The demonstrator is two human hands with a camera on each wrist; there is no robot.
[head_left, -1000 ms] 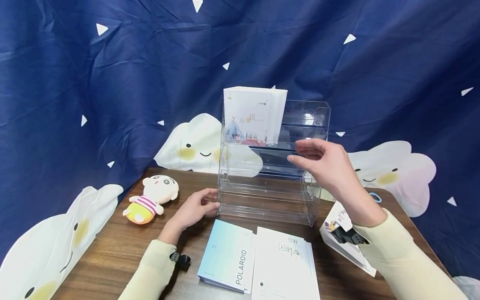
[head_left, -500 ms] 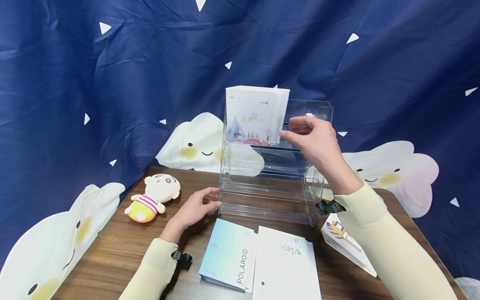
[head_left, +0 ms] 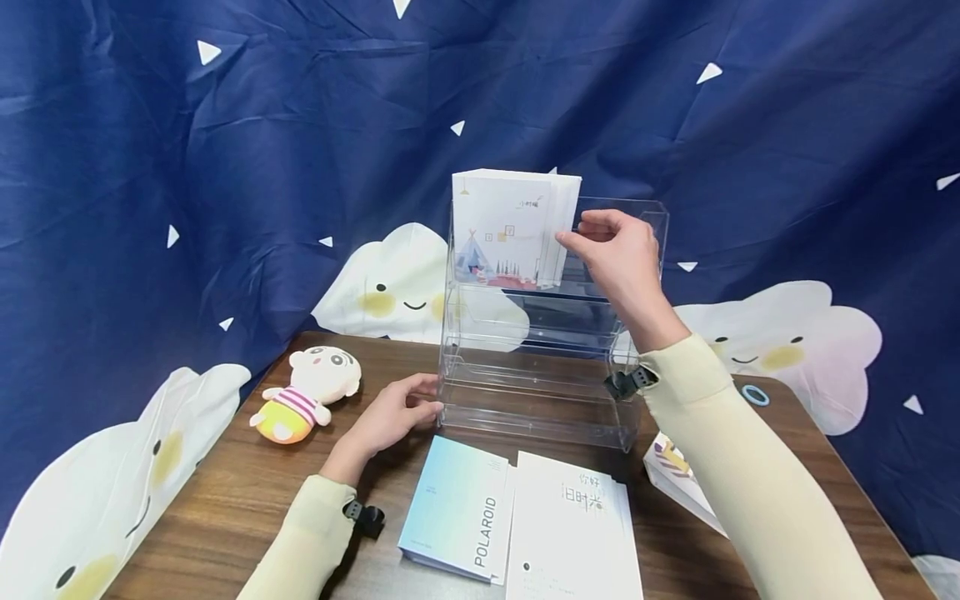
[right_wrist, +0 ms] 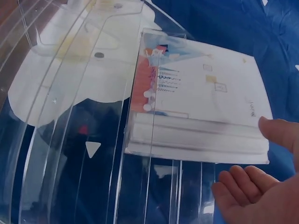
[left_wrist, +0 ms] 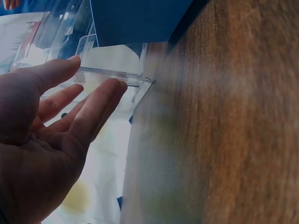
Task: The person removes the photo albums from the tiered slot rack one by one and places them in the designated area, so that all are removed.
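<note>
A clear acrylic tiered rack [head_left: 525, 427] stands on the table. In its top tier, at the left, sits a stack of white printed cards [head_left: 501, 225] with a tent picture on the front. My right hand [head_left: 618, 254] is at the stack's right edge, thumb tip by the front corner and fingers relaxed. The right wrist view shows the fingers [right_wrist: 239, 184] spread apart from the thumb, beside the stack [right_wrist: 201, 98]. My left hand [head_left: 393, 415] rests with loose fingers against the rack's lower left side, fingertips right at its clear base edge [left_wrist: 112, 73].
In front of the rack lie a light blue POLAROID book [head_left: 453, 504] and a white card stack [head_left: 573, 525]. Another white stack [head_left: 678, 479] is partly hidden by my right sleeve. A plush doll [head_left: 307, 396] lies at left; a blue ring [head_left: 755, 395] at right.
My right hand has moved up and left from in front of the rack's right side to the right edge of the card stack. The left hand stays at the rack's side.
</note>
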